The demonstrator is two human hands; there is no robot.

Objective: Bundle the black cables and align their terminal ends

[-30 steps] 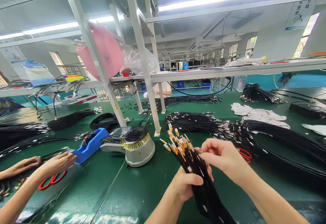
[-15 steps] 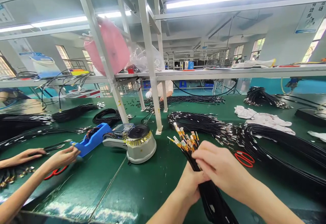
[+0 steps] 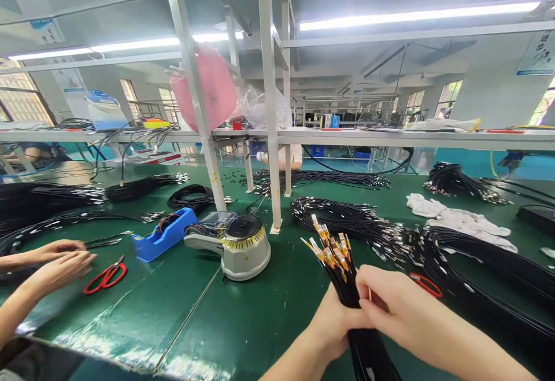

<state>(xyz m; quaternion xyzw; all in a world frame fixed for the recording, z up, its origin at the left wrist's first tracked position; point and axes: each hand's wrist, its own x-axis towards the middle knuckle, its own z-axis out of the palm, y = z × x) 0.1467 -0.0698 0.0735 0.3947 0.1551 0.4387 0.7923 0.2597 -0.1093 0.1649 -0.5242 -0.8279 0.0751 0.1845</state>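
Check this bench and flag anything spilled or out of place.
Small black pieces lie scattered beside the slanting rack post, looking spilled rather than sorted. The white gloves lie crumpled against a black cable coil, perhaps just set down. I see no clear damage.

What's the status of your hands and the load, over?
Left hand gripping black cable bundle, connector ends up. Right hand at bundle's side, grip unclear. Round tape dispenser stands left, apart from both hands.
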